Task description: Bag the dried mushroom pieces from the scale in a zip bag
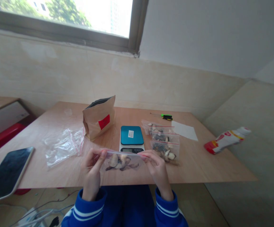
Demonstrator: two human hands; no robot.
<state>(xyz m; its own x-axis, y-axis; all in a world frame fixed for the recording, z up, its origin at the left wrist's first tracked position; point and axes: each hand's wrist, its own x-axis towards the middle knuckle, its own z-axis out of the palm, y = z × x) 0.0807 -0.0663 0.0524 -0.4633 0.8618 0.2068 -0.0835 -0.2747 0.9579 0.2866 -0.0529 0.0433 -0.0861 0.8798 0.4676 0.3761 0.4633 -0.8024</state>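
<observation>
Between my hands hangs a clear zip bag [122, 163] with a red seal line and pale-and-dark dried slices, perhaps mushroom, inside. My left hand [93, 170] pinches its top left corner between thumb and fingers. At the top right corner, my right hand [156, 167] is closed on the seal edge. Just beyond the bag sits a kitchen scale [131, 136] with a blue-green top; its display is partly hidden by the bag. Several filled zip bags [166, 151] lie to the right of the scale, near my right hand.
A brown paper pouch [99, 118] with a red label stands open behind flat plastic bags [64, 145]. A tablet [9, 171] lies at the left edge. Right of centre are screwdrivers [166, 116], white paper [184, 130] and a red-and-white bottle [225, 140].
</observation>
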